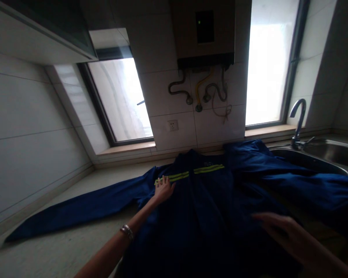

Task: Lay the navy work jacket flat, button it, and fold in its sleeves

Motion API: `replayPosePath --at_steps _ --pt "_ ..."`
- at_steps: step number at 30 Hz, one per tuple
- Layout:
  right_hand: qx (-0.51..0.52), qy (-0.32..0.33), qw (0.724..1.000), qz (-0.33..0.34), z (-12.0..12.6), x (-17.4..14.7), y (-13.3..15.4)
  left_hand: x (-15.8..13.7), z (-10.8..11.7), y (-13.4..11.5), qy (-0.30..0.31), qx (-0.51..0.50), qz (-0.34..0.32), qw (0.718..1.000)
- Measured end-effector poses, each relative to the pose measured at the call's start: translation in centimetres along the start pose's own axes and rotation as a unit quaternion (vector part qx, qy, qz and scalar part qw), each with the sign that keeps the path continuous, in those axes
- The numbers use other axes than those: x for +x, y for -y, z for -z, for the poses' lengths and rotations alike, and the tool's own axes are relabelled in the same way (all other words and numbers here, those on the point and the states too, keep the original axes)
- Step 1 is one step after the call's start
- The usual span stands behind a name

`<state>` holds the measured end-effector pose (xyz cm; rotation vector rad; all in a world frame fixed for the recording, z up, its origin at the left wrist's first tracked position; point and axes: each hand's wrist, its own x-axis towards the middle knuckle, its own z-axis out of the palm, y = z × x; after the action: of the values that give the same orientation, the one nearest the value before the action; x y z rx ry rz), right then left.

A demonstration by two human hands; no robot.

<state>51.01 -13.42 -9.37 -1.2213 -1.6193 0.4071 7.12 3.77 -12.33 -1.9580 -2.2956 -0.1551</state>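
A dark blue work jacket [179, 216] with yellow-green stripes across the chest lies spread on the counter. One sleeve [84, 206] stretches out flat to the left. My left hand [163, 189], with a bracelet at the wrist, rests flat on the chest stripe at the left, fingers spread. Over the lower right part of the jacket is my right hand [275, 224], blurred by motion; whether it touches the cloth I cannot tell. More blue cloth [301, 189] is bunched at the right, beside the sink, and the jacket's lower part is lost in shadow.
At the right are a steel sink [336, 152] and its faucet [299, 119]. A water heater [204, 34] with hoses hangs on the tiled wall above a socket [172, 125]. The pale counter [63, 251] shows at the left, under a wall cabinet [43, 31].
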Motion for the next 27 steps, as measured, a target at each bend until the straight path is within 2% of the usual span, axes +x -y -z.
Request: replayPosePath --at_steps 1,2,4,6,7,10,12,15,23,27 --pt "-0.025 0.094 0.994 0.051 -1.0 2.5 -0.6 -0.8 -0.3 1.5 0.006 0.010 0.012 1.000" --pt "-0.059 0.137 0.985 0.083 -2.4 5.0 -1.3 -1.3 -0.5 2.7 0.020 0.014 0.020 0.999" --pt "-0.142 0.133 0.975 0.110 -5.5 10.0 -2.7 -1.8 -0.7 4.4 0.055 0.005 0.028 0.998" --pt "-0.221 0.161 0.953 0.132 -8.8 14.1 -4.4 -1.7 -0.7 5.2 0.079 -0.005 0.034 0.996" --pt "-0.259 0.186 0.939 0.130 -10.2 15.7 -5.4 -1.4 -0.6 5.3 0.086 -0.004 0.032 0.996" --pt "-0.347 0.234 0.906 0.059 -12.9 18.7 -8.6 -0.4 -0.5 5.5 0.099 0.018 0.023 0.995" --pt "-0.378 0.258 0.889 0.024 -13.6 19.9 -10.7 0.7 -0.6 5.7 0.100 0.028 0.013 0.994" --pt "-0.393 0.284 0.874 0.026 -13.8 21.4 -13.2 2.7 -1.0 6.0 0.095 0.028 0.001 0.995" --pt "-0.416 0.271 0.868 0.021 -15.5 25.7 -17.3 9.2 -1.7 5.4 0.100 0.024 -0.059 0.993" --pt "-0.424 0.262 0.867 0.023 -16.3 27.4 -18.1 11.1 -1.4 5.2 0.094 0.037 -0.085 0.991"
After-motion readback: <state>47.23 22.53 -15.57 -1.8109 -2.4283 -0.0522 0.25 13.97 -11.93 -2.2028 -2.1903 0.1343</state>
